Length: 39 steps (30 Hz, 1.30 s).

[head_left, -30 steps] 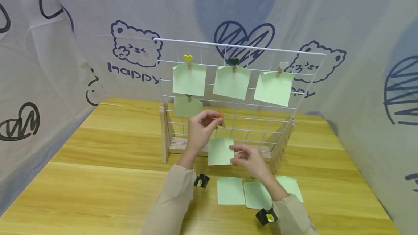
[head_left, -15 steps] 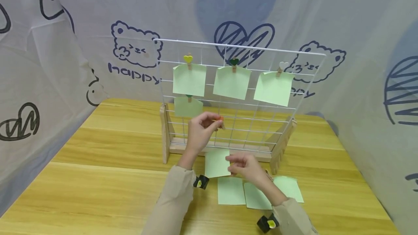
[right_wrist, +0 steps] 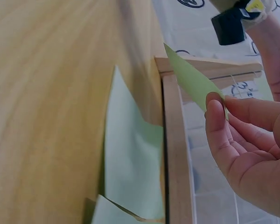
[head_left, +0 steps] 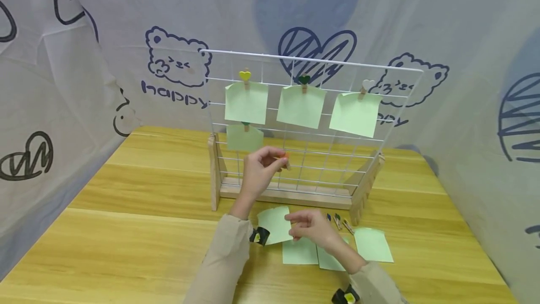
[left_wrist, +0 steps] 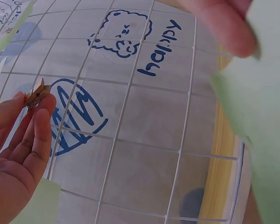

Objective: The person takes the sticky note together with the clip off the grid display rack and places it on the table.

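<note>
While right fingers pinch note edge, grid stands apart.

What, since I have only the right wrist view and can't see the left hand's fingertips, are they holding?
Observer: The left hand pinches a small wooden clip.
Operator: Any more of those lying loose?
Observer: Yes, three more clips show on the table, beyond the right hand.
Operator: And what's hanging up?
Observer: Four green notes hang on the wire rack: three above, one lower left.
</note>
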### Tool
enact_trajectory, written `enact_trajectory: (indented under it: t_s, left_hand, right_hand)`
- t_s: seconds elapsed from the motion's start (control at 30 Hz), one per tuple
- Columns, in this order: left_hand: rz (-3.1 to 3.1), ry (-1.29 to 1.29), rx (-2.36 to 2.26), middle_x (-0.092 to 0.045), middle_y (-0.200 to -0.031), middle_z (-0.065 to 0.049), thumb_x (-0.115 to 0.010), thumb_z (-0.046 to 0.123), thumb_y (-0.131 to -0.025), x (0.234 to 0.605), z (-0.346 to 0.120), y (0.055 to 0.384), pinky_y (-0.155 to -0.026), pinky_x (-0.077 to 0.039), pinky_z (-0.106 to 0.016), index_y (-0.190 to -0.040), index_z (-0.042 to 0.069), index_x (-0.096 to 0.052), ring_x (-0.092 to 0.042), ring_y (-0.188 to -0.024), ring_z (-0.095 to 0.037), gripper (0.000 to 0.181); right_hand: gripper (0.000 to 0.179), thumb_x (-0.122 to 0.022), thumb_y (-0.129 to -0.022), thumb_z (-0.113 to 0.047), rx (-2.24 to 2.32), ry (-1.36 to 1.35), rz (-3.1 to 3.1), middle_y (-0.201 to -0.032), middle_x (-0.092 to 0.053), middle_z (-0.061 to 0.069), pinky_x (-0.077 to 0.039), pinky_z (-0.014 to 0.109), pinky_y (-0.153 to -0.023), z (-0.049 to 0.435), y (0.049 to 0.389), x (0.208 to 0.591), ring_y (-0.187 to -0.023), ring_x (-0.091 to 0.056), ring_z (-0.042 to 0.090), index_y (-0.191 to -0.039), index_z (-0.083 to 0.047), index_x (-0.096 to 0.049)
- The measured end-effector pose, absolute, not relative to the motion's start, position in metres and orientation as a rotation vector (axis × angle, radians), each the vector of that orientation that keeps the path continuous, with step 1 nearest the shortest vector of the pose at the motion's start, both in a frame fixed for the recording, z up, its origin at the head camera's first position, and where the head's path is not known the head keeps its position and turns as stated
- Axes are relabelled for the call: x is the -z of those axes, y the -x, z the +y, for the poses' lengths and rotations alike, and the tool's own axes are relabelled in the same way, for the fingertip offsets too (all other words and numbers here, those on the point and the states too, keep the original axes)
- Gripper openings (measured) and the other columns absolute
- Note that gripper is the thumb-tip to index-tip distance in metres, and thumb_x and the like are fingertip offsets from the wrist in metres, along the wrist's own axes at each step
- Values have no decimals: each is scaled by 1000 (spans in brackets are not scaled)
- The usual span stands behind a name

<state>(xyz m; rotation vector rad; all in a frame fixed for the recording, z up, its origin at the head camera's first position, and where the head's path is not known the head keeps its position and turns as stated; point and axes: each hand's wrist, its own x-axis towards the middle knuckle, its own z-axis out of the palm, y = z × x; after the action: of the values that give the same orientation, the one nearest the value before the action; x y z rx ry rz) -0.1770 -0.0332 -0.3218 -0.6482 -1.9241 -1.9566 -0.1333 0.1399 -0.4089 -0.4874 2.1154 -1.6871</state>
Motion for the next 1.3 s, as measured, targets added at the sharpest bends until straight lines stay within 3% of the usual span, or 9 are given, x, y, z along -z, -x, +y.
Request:
enact_trajectory:
  t_s: [0.2,0.4,0.53,0.57,0.7,1.0,1.3]
  left_hand:
    - [-1911,668,1951,-61,-80,-25,-60,-9,-80,327,-33,180,-59,-53,-36,-87,-14,-60,-60,-66,-36,8]
    - [-1905,667,1939,-64,-81,-14,-63,0,-81,363,-31,209,-58,-53,-33,-89,-3,-64,-62,-65,-26,9]
    - [-1913,660,1953,-64,-81,-16,-63,0,-81,358,-31,204,-58,-53,-30,-90,-5,-64,-62,-66,-28,9]
    - [-1938,627,1984,-63,-80,-20,-62,-4,-81,339,-32,189,-59,-53,-32,-88,-10,-62,-61,-66,-32,9]
    - [-1950,636,1982,-62,-81,-25,-60,-8,-81,329,-32,182,-60,-53,-39,-88,-15,-59,-60,-67,-38,10]
    - [-1969,631,1967,-61,-81,-26,-60,-8,-81,333,-31,182,-60,-52,-41,-88,-15,-60,-60,-67,-40,10]
    - [-1983,635,2006,-61,-80,-28,-59,-7,-82,334,-29,183,-62,-50,-49,-88,-16,-59,-59,-68,-43,11]
  right_hand:
    - [32,-60,-80,6,1686,487,2127,-91,-62,25,-54,36,-62,132,132,416,-66,-61,27,-109,18,-51]
    - [33,-60,-80,5,1647,478,2126,-96,-60,26,-54,33,-61,127,129,421,-66,-61,32,-109,18,-51]
    - [34,-60,-79,6,1615,489,2122,-92,-61,26,-54,33,-61,125,128,423,-65,-62,32,-108,19,-51]
    - [34,-60,-78,7,1611,486,2120,-91,-62,25,-54,33,-61,124,128,423,-64,-62,31,-108,19,-50]
    - [35,-60,-78,9,1618,457,2101,-93,-61,27,-54,34,-61,121,127,424,-64,-62,32,-109,20,-49]
    - [31,-54,-80,12,1576,450,2031,-79,-62,26,-54,36,-58,119,124,426,-62,-63,29,-108,22,-49]
    - [29,-55,-82,8,1527,480,2042,-80,-63,24,-54,36,-57,123,123,421,-64,-63,33,-107,23,-50]
